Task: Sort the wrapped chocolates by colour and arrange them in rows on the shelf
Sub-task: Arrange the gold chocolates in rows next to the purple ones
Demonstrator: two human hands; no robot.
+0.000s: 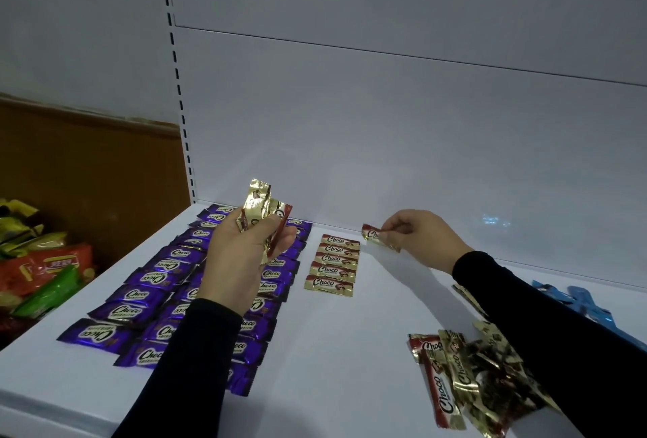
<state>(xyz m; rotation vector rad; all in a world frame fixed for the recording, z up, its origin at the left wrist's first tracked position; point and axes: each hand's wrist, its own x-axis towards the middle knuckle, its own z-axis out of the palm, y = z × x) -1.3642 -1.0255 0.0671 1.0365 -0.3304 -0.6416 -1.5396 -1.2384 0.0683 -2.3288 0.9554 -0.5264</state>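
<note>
Purple wrapped chocolates (133,297) lie in rows on the left part of the white shelf (336,350). A short row of gold chocolates (334,264) runs beside them toward the back. My left hand (245,252) grips a bunch of gold chocolates (261,208) above the purple rows. My right hand (420,234) pinches a single gold chocolate (373,235) just above the shelf, right of the gold row's far end. A loose pile of gold chocolates (469,378) lies at the front right, partly under my right sleeve. Blue chocolates (581,301) lie behind that sleeve.
The white back panel (385,122) rises behind the shelf, with a slotted upright (178,87) at its left. Left of the shelf, lower down, sits a heap of red, green and yellow snack packets (38,262). Bare shelf lies between the gold row and the pile.
</note>
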